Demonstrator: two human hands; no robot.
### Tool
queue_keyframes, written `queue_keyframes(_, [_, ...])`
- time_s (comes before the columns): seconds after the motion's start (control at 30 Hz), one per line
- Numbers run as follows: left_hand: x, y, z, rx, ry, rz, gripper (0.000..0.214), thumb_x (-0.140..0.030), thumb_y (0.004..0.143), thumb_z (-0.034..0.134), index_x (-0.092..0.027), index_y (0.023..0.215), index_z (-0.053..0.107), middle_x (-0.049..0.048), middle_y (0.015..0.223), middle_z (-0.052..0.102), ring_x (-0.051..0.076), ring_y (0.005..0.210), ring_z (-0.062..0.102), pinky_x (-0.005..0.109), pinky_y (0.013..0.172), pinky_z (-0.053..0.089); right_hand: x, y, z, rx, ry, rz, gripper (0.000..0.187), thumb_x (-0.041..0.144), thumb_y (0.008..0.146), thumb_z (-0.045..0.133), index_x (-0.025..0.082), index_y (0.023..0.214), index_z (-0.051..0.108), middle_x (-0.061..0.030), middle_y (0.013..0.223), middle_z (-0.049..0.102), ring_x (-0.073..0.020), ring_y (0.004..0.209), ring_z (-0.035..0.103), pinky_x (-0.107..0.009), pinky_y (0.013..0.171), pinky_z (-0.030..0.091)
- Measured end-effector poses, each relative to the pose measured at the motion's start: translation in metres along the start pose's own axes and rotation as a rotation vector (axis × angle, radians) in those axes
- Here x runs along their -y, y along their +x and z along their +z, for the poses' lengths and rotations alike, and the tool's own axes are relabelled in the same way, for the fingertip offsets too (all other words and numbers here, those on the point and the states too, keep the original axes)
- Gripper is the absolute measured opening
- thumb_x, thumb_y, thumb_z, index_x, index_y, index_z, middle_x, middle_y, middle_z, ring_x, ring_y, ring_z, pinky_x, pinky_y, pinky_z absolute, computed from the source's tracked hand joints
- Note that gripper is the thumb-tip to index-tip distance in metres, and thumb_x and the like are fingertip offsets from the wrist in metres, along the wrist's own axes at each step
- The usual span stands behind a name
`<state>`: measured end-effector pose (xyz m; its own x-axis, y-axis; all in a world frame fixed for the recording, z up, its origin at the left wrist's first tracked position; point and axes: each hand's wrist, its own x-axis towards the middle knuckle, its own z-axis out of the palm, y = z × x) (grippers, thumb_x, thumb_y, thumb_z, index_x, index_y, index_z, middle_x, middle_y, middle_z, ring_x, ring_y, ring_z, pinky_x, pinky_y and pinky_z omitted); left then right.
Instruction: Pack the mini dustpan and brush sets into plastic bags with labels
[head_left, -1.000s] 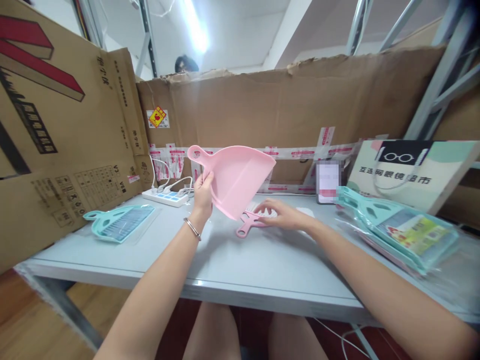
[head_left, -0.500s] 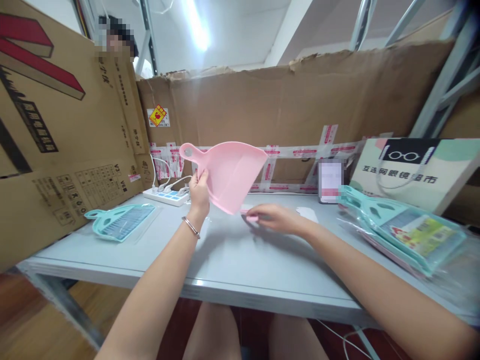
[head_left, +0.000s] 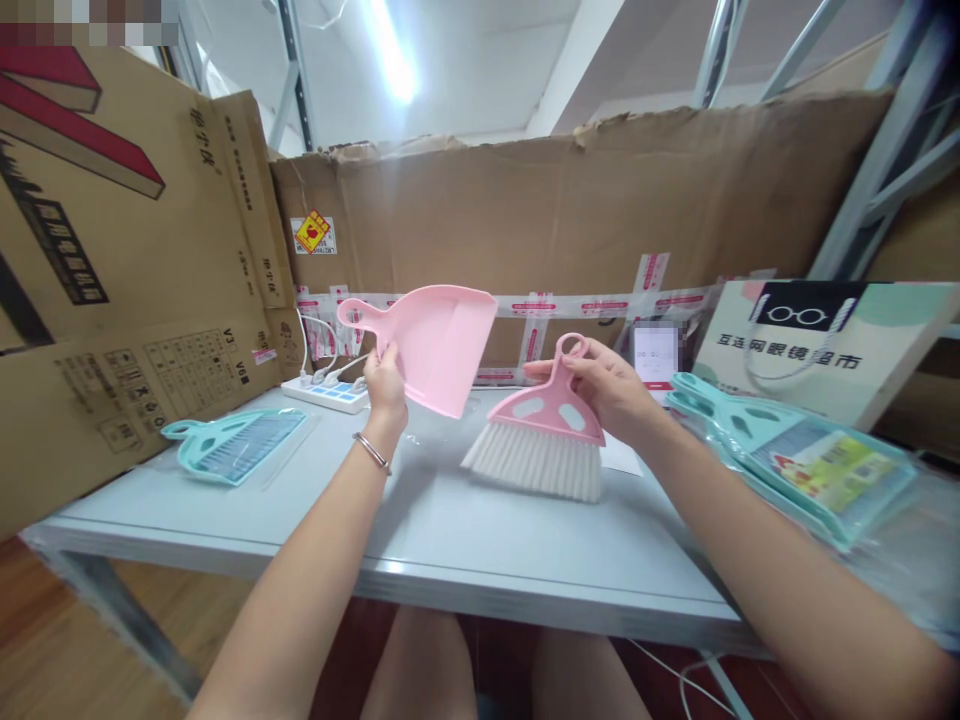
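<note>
My left hand is closed on the neck of a pink dustpan, held up above the grey table with its handle pointing left. My right hand grips the handle of a small pink brush with white bristles pointing down, lifted just over the table's middle. The two pink pieces are apart, the brush to the right of the pan.
A teal dustpan set in clear wrap lies at the left. A stack of wrapped teal sets sits at the right beside a printed paper bag. A white power strip lies at the back. Cardboard walls enclose the table.
My right hand has picked the pink brush up off the table and raised it upright. My left hand has shifted the dustpan slightly to the left.
</note>
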<state>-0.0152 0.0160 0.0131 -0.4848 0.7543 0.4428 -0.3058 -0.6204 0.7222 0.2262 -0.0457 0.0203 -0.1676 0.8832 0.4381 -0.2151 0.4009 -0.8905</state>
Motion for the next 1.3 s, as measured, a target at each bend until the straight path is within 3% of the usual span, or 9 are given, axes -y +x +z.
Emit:
queue_keyframes(0.2, [0.002, -0.006, 0.001, 0.104, 0.112, -0.052, 0.022, -0.024, 0.072, 0.056, -0.015, 0.091, 0.059, 0.0059, 0.099, 0.062, 0.017, 0.093, 0.056, 0.028, 0.082, 0.043, 0.006, 0.004, -0.006, 0.034, 0.244, -0.012, 0.022, 0.026, 0.070, 0.062, 0.022, 0.066, 0.041, 0.0064, 0.059, 0.052, -0.0107, 0.059, 0.055, -0.034, 0.077, 0.049])
queue_keyframes(0.33, [0.001, -0.009, 0.002, 0.157, 0.174, -0.074, 0.020, -0.023, 0.074, 0.054, -0.014, 0.091, 0.058, 0.0051, 0.095, 0.061, 0.015, 0.087, 0.055, 0.025, 0.076, 0.041, 0.016, 0.002, -0.008, 0.030, 0.310, 0.032, 0.014, 0.036, 0.071, 0.053, 0.024, 0.068, 0.048, 0.0017, 0.064, 0.053, -0.0154, 0.064, 0.057, -0.037, 0.077, 0.049])
queue_keyframes(0.5, [0.002, -0.021, 0.008, 0.311, 0.312, -0.107, 0.014, -0.022, 0.074, 0.054, -0.014, 0.084, 0.059, 0.0022, 0.082, 0.060, 0.014, 0.075, 0.053, 0.023, 0.068, 0.040, 0.016, -0.001, 0.002, -0.073, 0.077, -0.025, 0.022, 0.033, 0.067, 0.066, 0.022, 0.085, 0.059, -0.0004, 0.079, 0.060, -0.0139, 0.074, 0.059, -0.029, 0.073, 0.049])
queue_keyframes(0.57, [0.003, -0.029, 0.011, 0.402, 0.375, -0.140, 0.011, -0.021, 0.073, 0.054, -0.015, 0.080, 0.059, 0.0014, 0.078, 0.060, 0.014, 0.072, 0.052, 0.023, 0.065, 0.039, 0.011, 0.000, 0.011, -0.125, -0.040, -0.087, 0.027, 0.033, 0.061, 0.073, 0.020, 0.079, 0.057, 0.0009, 0.076, 0.060, -0.0116, 0.071, 0.058, -0.026, 0.067, 0.048])
queue_keyframes(0.7, [0.004, -0.041, 0.015, 0.647, 0.397, -0.217, 0.018, -0.028, 0.076, 0.054, -0.016, 0.087, 0.062, 0.0029, 0.088, 0.063, 0.015, 0.078, 0.054, 0.025, 0.069, 0.040, 0.007, 0.004, 0.035, -0.223, -0.120, -0.159, 0.041, 0.029, 0.050, 0.080, 0.021, 0.068, 0.044, 0.0077, 0.060, 0.054, -0.0077, 0.055, 0.052, -0.021, 0.053, 0.044])
queue_keyframes(0.8, [0.002, -0.045, 0.016, 0.757, 0.357, -0.262, 0.028, -0.039, 0.077, 0.056, -0.017, 0.093, 0.063, 0.0048, 0.098, 0.064, 0.017, 0.085, 0.056, 0.027, 0.074, 0.042, 0.006, 0.006, 0.048, -0.234, -0.121, -0.099, 0.040, 0.029, 0.050, 0.079, 0.021, 0.076, 0.050, 0.0069, 0.059, 0.057, -0.0080, 0.052, 0.053, -0.021, 0.050, 0.044])
queue_keyframes(0.9, [-0.001, -0.048, 0.016, 0.786, 0.359, -0.275, 0.034, -0.045, 0.077, 0.056, -0.017, 0.096, 0.064, 0.0064, 0.103, 0.064, 0.018, 0.090, 0.056, 0.028, 0.076, 0.042, 0.006, 0.007, 0.051, -0.233, -0.097, -0.035, 0.036, 0.031, 0.055, 0.076, 0.018, 0.085, 0.061, 0.0020, 0.067, 0.063, -0.0091, 0.057, 0.057, -0.023, 0.055, 0.047])
queue_keyframes(1.07, [-0.006, -0.053, 0.018, 0.835, 0.388, -0.300, 0.035, -0.044, 0.080, 0.053, -0.016, 0.098, 0.065, 0.0084, 0.105, 0.065, 0.018, 0.091, 0.057, 0.028, 0.076, 0.042, 0.003, 0.009, 0.044, -0.233, 0.030, 0.011, 0.034, 0.032, 0.054, 0.077, 0.016, 0.081, 0.066, -0.0010, 0.070, 0.066, -0.0126, 0.064, 0.062, -0.028, 0.068, 0.051])
queue_keyframes(1.3, [-0.002, -0.050, 0.017, 0.878, 0.442, -0.234, 0.039, -0.048, 0.081, 0.049, -0.015, 0.094, 0.064, 0.0070, 0.099, 0.065, 0.018, 0.088, 0.055, 0.027, 0.075, 0.039, 0.004, 0.010, 0.038, -0.243, 0.136, 0.001, 0.029, 0.034, 0.061, 0.074, 0.021, 0.076, 0.052, 0.0054, 0.055, 0.055, -0.0095, 0.051, 0.054, -0.022, 0.050, 0.044])
